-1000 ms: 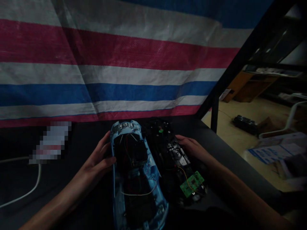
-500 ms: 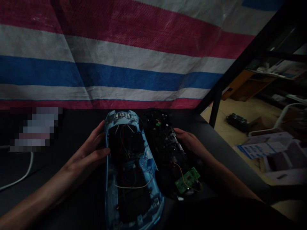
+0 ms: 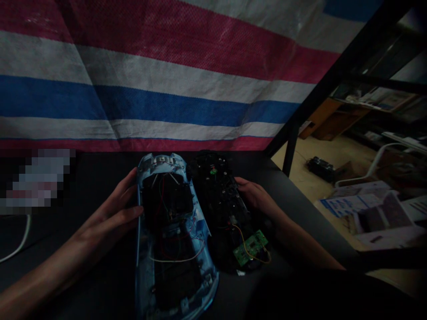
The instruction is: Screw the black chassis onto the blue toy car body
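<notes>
A light-blue toy car body shell point(image 3: 210, 249) lies inside up on the dark table, with thin wires across its black interior. My left hand point(image 3: 122, 206) grips its left edge, thumb and fingers at the rim. Right beside the shell is a black car chassis point(image 3: 222, 191), a green circuit board point(image 3: 251, 249) with a yellow wire on its near end. My right hand point(image 3: 256, 198) holds the chassis by its right side; part of that hand is in shadow.
Behind the table point(image 3: 96, 178) hangs a striped sheet point(image 3: 160, 102). A pixelated patch and a white cable point(image 3: 25, 238) are at the left. Past the right edge stand a dark metal post point(image 3: 289, 153), boxes point(image 3: 380, 222) and a black object point(image 3: 320, 169) on the floor.
The whole view has shifted, so the shell, chassis and both hands appear slightly further left. The hands keep their places on the two parts.
</notes>
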